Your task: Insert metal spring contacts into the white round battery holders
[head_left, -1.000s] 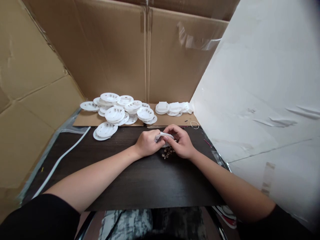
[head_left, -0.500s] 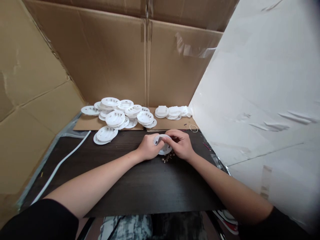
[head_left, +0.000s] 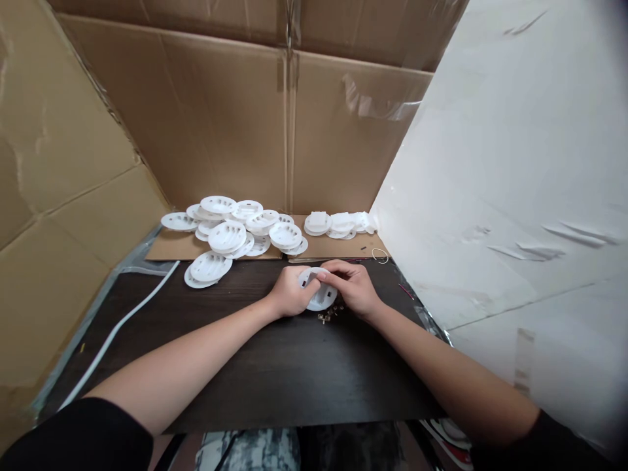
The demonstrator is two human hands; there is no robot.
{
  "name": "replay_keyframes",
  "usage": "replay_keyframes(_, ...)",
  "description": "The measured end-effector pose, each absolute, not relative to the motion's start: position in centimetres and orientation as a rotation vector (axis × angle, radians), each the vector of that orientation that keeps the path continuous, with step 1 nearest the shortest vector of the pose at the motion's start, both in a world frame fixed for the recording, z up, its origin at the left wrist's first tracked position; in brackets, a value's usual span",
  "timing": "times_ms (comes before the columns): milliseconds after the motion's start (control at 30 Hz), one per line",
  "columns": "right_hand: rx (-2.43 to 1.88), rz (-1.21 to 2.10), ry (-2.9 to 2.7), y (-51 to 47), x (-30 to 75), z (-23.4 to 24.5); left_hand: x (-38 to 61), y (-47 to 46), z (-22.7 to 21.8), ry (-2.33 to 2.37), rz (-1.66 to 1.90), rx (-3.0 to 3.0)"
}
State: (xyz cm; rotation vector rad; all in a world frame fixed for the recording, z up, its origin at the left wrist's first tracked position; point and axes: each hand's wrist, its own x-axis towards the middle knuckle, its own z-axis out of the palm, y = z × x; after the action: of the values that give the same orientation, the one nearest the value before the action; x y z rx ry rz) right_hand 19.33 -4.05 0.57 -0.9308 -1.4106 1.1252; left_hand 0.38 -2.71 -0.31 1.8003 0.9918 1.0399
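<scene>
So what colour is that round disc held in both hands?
White; the disc shows best in the head view, against the dark table.

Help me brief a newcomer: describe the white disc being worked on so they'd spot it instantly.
On the dark tabletop, in front of the pile of white discs, one white disc sits between left hand and right hand. Only it is hand-held, with small brass parts beside it.

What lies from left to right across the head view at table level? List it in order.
White cord → heap of white round discs → left hand → white disc held by both hands → right hand → thin wire ring → white sheet wall.
</scene>
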Motion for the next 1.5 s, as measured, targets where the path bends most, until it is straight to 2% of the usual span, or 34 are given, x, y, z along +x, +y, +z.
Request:
replay_keyframes(600,-1.007,1.345,-1.239,-3.9,19.5,0.6,0.3,-2.8,-0.1,0.946,0.987,1.81)
replay_keyframes(1500,-1.042,1.291,-1.333,-3.6,20.3,0.6,0.3,-2.7,0.1,0.96,0.96,1.751)
